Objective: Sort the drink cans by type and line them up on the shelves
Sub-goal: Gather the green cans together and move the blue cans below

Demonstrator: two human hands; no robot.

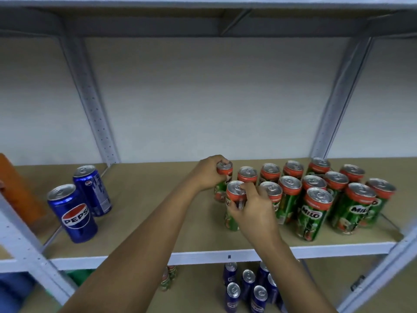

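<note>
Most green cans [314, 213] stand grouped at right; my left hand [208, 173] and right hand [252, 210] each grip one more, while blue cans [72, 213] at left and below [248, 288] wait unsorted.

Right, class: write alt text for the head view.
Two hands each grip a Milo can, left hand on the rear can, right hand on the front can, beside more Milo cans; two Pepsi cans stand left.
</note>
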